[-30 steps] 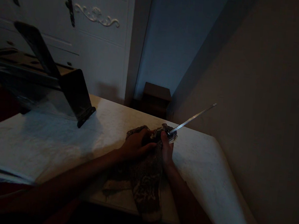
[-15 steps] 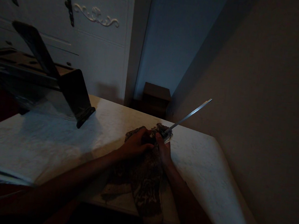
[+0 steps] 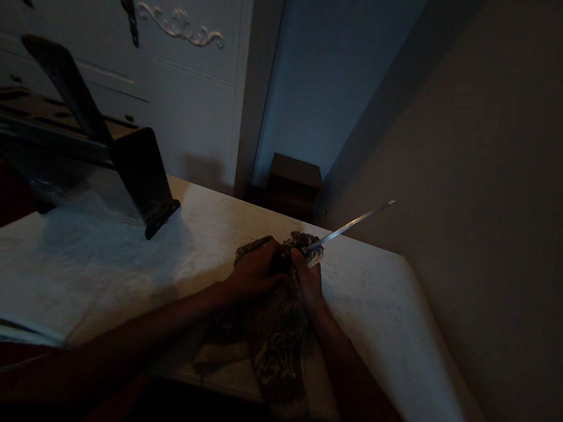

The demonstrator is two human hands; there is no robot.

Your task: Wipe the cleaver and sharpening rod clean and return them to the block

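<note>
The scene is dim. My left hand (image 3: 253,274) is closed over a dark patterned cloth (image 3: 276,334) that lies on a pale table (image 3: 79,263) and hangs over its near edge. My right hand (image 3: 308,280) is closed around the near end of a thin metal rod (image 3: 350,226), which is partly wrapped in the top of the cloth. The rod points up and to the right, over the table's far right part. Both hands are close together, almost touching.
A dark angled stand (image 3: 82,143) with a slanted arm sits on the table's far left. Behind it stands a white cabinet (image 3: 174,79) with ornate trim. A small dark box (image 3: 294,182) stands on the floor beyond the table. A wall (image 3: 489,192) runs close along the right.
The rod has slid back toward me through the cloth and tilted lower. My right hand has drawn slightly nearer and left; the left hand has hardly moved.
</note>
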